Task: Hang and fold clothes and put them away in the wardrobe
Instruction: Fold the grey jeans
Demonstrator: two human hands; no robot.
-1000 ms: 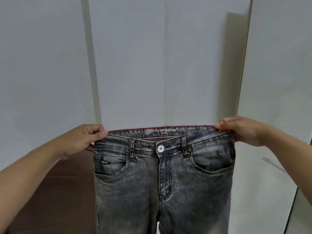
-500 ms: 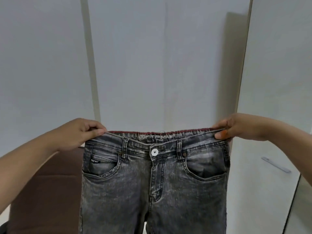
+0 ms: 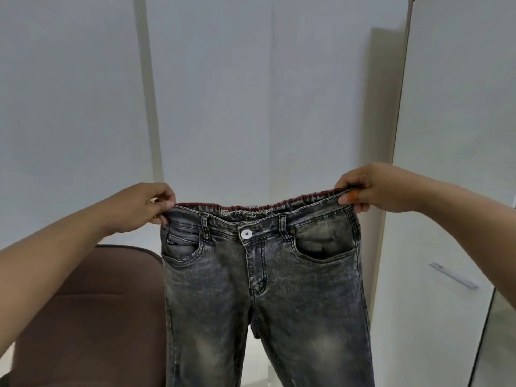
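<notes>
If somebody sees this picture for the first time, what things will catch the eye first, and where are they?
First comes the pair of grey washed jeans, held up in the middle of the view with its front and white button facing the camera. The left hand and the right hand each pinch one end of the waistband. A brown padded seat stands at lower left, and a white wardrobe door with a metal handle is at right.
</notes>
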